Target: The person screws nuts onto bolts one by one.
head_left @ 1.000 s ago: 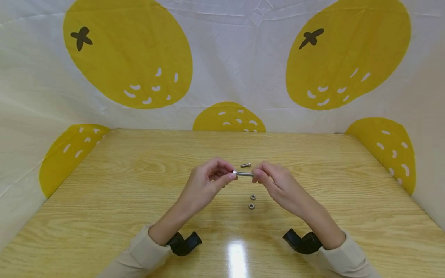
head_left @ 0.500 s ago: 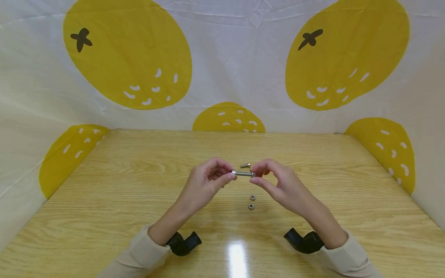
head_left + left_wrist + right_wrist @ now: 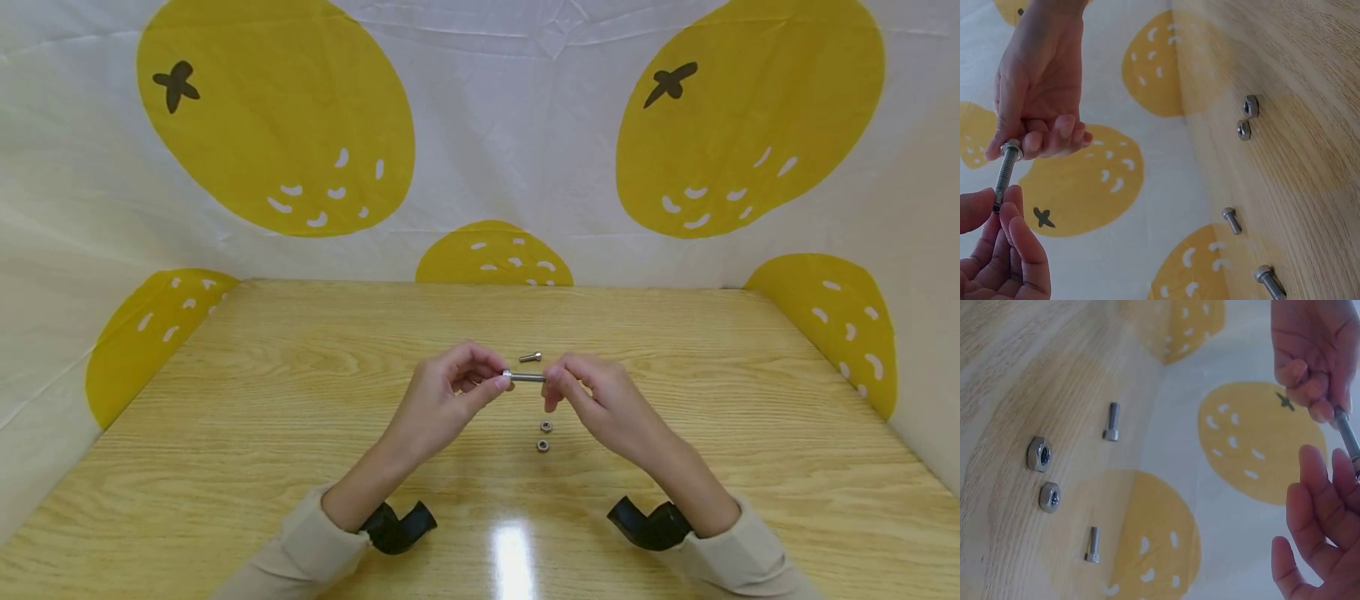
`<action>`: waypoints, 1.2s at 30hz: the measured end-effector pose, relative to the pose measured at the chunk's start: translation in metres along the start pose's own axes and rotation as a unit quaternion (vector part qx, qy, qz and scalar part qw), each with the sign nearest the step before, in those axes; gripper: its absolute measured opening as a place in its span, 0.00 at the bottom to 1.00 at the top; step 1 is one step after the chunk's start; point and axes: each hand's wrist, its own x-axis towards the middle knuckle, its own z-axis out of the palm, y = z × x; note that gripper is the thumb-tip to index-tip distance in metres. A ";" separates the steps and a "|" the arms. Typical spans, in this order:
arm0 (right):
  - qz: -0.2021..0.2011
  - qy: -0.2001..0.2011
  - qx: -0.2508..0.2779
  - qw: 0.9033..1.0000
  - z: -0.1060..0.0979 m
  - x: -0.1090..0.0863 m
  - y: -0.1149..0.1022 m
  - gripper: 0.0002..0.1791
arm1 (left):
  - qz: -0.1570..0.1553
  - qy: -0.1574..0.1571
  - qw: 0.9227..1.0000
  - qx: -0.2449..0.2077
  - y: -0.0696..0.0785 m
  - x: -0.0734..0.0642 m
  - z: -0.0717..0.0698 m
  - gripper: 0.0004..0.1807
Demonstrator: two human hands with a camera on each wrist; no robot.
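Observation:
My left hand pinches the head of a metal bolt between thumb and fingers, holding it level above the table. At the bolt's other end, my right hand pinches a hex nut, which its fingers cover in the head view. In the left wrist view the nut sits around the threaded end, with the right thumb and index finger against it. Past the hands, a shorter bolt lies on the wooden table. Closer in lie two loose nuts, one behind the other.
Both wrist views show a second loose bolt on the table, hidden in the head view. A white cloth with yellow fruit prints stands around the back and sides. Black wrist mounts stick out below the sleeves.
My right fingers have turned around the bolt's end; the nut, visible between them half a second ago, is covered now. The left hand stays almost still, and the loose parts have not moved.

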 end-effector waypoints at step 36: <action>-0.025 0.009 -0.022 0.999 -0.004 -0.001 -0.002 0.10 | 0.006 0.005 1.000 -0.002 0.003 -0.001 0.001 0.08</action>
